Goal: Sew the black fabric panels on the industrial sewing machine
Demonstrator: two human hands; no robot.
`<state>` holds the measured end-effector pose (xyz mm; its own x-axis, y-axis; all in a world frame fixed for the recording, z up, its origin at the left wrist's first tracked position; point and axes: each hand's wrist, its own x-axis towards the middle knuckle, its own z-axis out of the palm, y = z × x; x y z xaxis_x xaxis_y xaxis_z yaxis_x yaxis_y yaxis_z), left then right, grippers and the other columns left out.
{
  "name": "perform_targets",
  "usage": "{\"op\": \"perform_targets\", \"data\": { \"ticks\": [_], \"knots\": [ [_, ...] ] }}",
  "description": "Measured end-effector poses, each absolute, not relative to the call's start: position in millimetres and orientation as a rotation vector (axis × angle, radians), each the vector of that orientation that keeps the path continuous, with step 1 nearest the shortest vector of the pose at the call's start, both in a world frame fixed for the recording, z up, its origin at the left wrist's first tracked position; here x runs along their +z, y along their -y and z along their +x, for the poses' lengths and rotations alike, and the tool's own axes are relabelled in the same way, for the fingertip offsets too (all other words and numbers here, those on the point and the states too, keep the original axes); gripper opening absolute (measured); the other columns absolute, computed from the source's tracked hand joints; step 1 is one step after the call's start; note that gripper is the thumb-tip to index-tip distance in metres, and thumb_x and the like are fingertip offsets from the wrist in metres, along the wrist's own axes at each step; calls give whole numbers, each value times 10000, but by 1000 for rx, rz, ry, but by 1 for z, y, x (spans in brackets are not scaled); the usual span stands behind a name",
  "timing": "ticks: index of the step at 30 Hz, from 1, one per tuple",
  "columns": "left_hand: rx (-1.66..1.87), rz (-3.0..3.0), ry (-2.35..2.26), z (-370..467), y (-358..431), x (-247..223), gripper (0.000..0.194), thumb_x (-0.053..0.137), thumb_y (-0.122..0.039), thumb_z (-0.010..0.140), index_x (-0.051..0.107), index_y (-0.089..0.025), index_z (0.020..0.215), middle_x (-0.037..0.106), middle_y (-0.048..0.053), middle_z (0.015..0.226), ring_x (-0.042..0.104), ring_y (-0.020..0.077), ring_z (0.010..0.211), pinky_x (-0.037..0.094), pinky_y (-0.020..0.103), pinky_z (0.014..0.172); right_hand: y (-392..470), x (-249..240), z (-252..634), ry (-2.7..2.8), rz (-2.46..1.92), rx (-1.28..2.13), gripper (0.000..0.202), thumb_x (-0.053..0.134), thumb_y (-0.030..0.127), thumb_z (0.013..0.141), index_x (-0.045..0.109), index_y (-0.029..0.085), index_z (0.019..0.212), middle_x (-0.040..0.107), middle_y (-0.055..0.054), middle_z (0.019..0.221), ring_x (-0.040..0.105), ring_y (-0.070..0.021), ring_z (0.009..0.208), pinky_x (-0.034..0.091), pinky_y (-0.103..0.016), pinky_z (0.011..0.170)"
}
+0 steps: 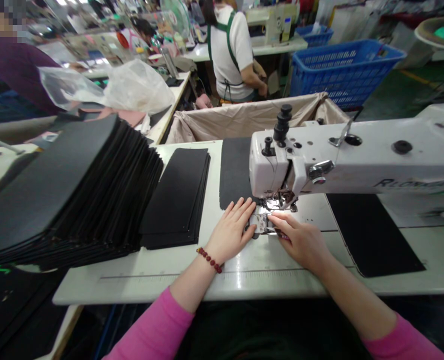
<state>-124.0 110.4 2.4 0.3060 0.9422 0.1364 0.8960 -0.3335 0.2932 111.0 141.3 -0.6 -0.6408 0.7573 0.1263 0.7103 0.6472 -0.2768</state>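
Note:
A white sewing machine (pixel 300 160) stands over the table, its presser foot (pixel 276 204) just beyond my fingertips. My left hand (pixel 233 227) lies flat with fingers stretched, the tips at the near edge of a black panel (pixel 237 172) left of the needle area. Its thumb is beside the metal needle plate (pixel 259 223). My right hand (pixel 300 242) is on the other side of the plate, index finger reaching toward the foot. The other fingers curl round a small dark reddish thing with a shiny metal part, mostly hidden under the hand.
A tall stack of black panels (pixel 75 175) and a lower pile (pixel 179 192) occupy the table's left. Another black panel (pixel 372 235) lies right, under the machine arm. Behind are a cloth-lined bin (pixel 214 120), a blue basket (pixel 342 70) and a person in an apron (pixel 231 50).

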Motion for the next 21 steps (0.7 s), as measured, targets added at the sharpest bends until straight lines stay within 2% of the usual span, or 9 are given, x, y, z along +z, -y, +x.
{"op": "perform_targets", "data": {
  "ticks": [5,19,21],
  "knots": [
    [474,2379,-1744,-124,-109,3,634,455,-363,972,191,-197,1524,215,65,1587,116,237,1480,146,473,1214,-140,2,110,2631,-1191,300,517,524,193,885,469,276,1392,525,-19,1416,644,-206,1035,530,-314,800],
    [555,2388,-1730,-125,-111,-4,665,477,-375,960,198,-132,1513,234,122,1576,146,257,1474,191,461,1198,-136,6,108,2590,-1218,292,480,488,204,902,488,265,1378,554,-45,1380,630,-207,1066,525,-320,816],
    [567,2389,-1739,-125,-111,0,670,489,-377,953,213,-115,1505,286,142,1553,198,273,1459,206,470,1189,-135,8,107,2587,-1213,298,479,483,199,901,488,262,1376,557,-44,1375,622,-205,1082,522,-312,813]
  ]
}}
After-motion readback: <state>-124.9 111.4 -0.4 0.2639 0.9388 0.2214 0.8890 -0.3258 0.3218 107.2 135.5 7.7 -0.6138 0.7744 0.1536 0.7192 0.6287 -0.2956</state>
